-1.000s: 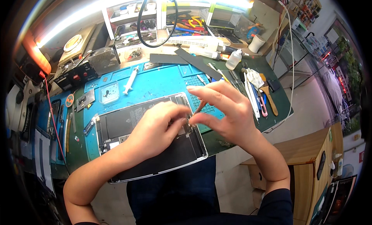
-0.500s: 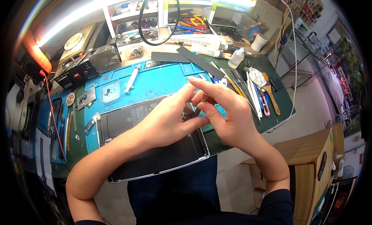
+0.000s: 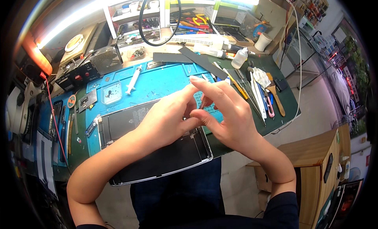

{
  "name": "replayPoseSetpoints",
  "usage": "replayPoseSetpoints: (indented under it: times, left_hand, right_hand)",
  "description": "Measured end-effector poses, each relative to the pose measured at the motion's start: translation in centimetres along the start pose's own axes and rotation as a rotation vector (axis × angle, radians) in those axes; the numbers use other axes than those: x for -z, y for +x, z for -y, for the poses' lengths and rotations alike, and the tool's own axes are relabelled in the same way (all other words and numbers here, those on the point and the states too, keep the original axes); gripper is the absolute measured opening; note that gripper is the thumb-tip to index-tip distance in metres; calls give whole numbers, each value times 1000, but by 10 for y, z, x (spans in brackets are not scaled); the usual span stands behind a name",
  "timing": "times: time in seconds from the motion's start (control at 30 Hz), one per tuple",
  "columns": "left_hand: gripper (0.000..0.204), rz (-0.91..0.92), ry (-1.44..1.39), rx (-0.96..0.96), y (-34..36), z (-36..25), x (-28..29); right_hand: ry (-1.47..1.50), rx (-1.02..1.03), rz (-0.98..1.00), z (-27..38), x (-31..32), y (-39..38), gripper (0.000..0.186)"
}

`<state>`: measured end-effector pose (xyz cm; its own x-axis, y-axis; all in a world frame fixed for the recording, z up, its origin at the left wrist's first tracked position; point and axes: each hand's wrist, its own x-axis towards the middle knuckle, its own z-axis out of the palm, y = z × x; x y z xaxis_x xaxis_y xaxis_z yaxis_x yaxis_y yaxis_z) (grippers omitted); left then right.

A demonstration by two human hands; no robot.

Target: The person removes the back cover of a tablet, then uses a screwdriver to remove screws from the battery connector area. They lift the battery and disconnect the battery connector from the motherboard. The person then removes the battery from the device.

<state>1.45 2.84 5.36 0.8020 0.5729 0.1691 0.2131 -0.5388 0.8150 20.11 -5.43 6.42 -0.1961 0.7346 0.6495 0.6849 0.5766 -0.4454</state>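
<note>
An opened tablet (image 3: 165, 158) lies tilted below my hands. Its black batteries and thin light rim show, and part of it overhangs the bench's near edge. My left hand (image 3: 167, 114) is over its upper right part, thumb and fingers closed together; what they hold, if anything, is hidden. Against it, my right hand (image 3: 232, 114) has its thumb tip meeting the left thumb. Its fingers curl around a small, thin brownish piece (image 3: 202, 104) whose kind I cannot make out. Both hands are close together and hide the tablet's upper right corner.
Under the tablet is a blue work mat (image 3: 153, 81) with a syringe (image 3: 134, 80) and a clear small-parts tray (image 3: 112, 93). To the right lie tweezers, a brush (image 3: 277, 97) and a white dropper bottle (image 3: 239, 58). A black ring (image 3: 141, 22) hangs above the back.
My right hand has shifted slightly left and down, its thumb coming against the left thumb. The small brownish piece shows less between the fingers. The tablet has not moved.
</note>
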Motion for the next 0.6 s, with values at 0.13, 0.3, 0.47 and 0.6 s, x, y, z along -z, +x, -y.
replayPoseSetpoints:
  times: [0.13,0.3,0.47,0.6]
  left_hand:
    - [37,76,26,52,0,-2,6]
    - [16,-17,133,-187,-4,20,-1]
    - [15,-49,152,-101,-6,17,1]
    - [13,5,96,-103,-13,16,4]
  right_hand:
    - [55,-83,-19,0,3,-4,60]
    - [100,-47,-109,0,5,-4,59]
    - [128,-86,-232,-3,3,-9,59]
    - [155,-125,-69,2,4,-14,60]
